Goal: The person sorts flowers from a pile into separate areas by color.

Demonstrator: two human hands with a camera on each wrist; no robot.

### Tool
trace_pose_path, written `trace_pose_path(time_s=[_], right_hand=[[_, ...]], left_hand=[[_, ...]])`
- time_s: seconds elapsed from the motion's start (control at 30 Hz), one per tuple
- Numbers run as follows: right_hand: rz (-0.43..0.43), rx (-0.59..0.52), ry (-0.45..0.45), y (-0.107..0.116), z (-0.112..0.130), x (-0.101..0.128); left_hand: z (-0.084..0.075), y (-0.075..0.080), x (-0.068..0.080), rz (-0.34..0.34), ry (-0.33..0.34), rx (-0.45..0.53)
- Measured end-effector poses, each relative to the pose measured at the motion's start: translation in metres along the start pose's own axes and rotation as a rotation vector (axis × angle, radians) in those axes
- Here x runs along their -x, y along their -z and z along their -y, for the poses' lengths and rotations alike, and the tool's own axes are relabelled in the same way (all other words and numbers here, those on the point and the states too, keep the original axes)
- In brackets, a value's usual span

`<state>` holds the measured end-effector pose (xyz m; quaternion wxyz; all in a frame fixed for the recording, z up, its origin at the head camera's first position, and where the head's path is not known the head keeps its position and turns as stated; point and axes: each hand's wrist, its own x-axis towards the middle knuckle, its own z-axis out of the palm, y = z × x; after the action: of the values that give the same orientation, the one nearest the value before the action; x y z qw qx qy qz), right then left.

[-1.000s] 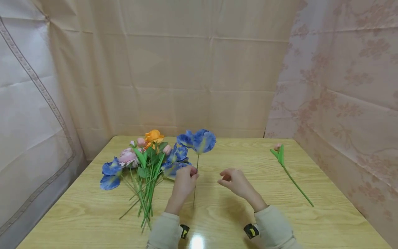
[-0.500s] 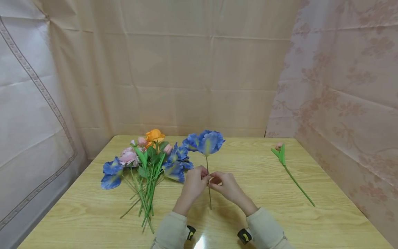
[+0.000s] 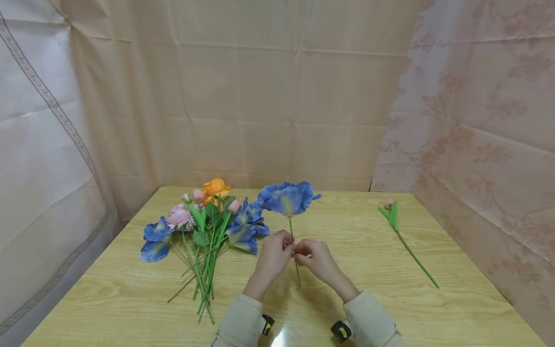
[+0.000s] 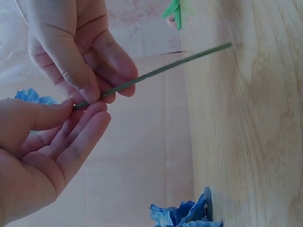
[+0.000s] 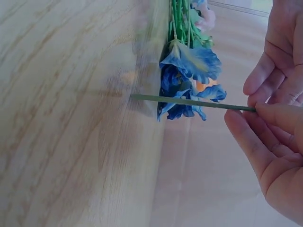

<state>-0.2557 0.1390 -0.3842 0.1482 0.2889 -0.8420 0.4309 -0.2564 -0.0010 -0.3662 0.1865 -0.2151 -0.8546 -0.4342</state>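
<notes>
while a blue flower [image 3: 286, 200] stands nearly upright, left hand [image 3: 274, 253], right hand [image 3: 318, 258], fingers [image 4: 78, 146] pinching its stem [image 4: 189, 59]

The left hand [image 4: 40, 153] and right hand [image 4: 78, 52] pinch the stem [image 4: 165, 68]; table [image 4: 251, 132] behind its free end, green leaves [image 4: 176, 12] above it in view, blue petals [image 4: 187, 215] below.

Stem [image 4: 165, 67] partly hidden by fingers [image 4: 117, 59]; both sleeves [image 3: 240, 320] cut off by head view's bottom edge
</notes>
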Motion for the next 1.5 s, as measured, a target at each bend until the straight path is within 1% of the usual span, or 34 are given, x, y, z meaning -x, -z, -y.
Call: trace_pose_path(time_s=[0.1, 0.23, 0.33, 0.47, 0.53, 0.7, 0.8, 0.9, 1.0, 1.1, 1.2, 1.3, 1.37, 1.5], right_hand=[[0.001, -0.009, 0.002, 0.000, -0.001, 0.000], [-0.007, 0.007, 0.001, 0.003, -0.001, -0.002], [-0.021, 0.025, -0.033, 0.008, 0.000, -0.002], [-0.047, 0.050, -0.112, 0.016, -0.002, -0.002], [-0.071, 0.081, -0.145, 0.020, -0.004, -0.001], [-0.119, 0.168, -0.220, 0.032, -0.012, -0.001], [-0.122, 0.250, -0.252, 0.042, -0.020, -0.002], [-0.115, 0.361, -0.279, 0.053, -0.031, -0.003], [-0.100, 0.435, -0.326, 0.064, -0.041, -0.002], [-0.083, 0.468, -0.378, 0.074, -0.049, 0.001], [-0.085, 0.504, -0.400, 0.082, -0.055, 0.005], [-0.095, 0.547, -0.415, 0.089, -0.059, 0.009], [-0.098, 0.555, -0.439, 0.092, -0.061, 0.012], [-0.096, 0.537, -0.488, 0.096, -0.065, 0.017]], left_hand=[[0.000, 0.001, 0.000, 0.004, 0.011, 0.005], [0.000, 0.003, 0.001, 0.017, 0.031, 0.013], [0.002, 0.004, 0.002, 0.014, 0.020, 0.002], [0.005, 0.005, 0.003, 0.008, 0.000, -0.019], [0.006, 0.005, 0.004, 0.019, 0.006, -0.022], [0.009, 0.005, 0.006, 0.057, 0.047, -0.007], [0.011, 0.005, 0.007, 0.069, 0.057, -0.020], [0.013, 0.005, 0.008, 0.082, 0.061, -0.030], [0.015, 0.006, 0.009, 0.082, 0.049, -0.032], [0.017, 0.006, 0.010, 0.064, 0.032, -0.040], [0.018, 0.007, 0.011, 0.053, 0.025, -0.049], [0.020, 0.008, 0.011, 0.058, 0.031, -0.055], [0.021, 0.008, 0.011, 0.062, 0.031, -0.055], [0.022, 0.008, 0.011, 0.062, 0.036, -0.069]])
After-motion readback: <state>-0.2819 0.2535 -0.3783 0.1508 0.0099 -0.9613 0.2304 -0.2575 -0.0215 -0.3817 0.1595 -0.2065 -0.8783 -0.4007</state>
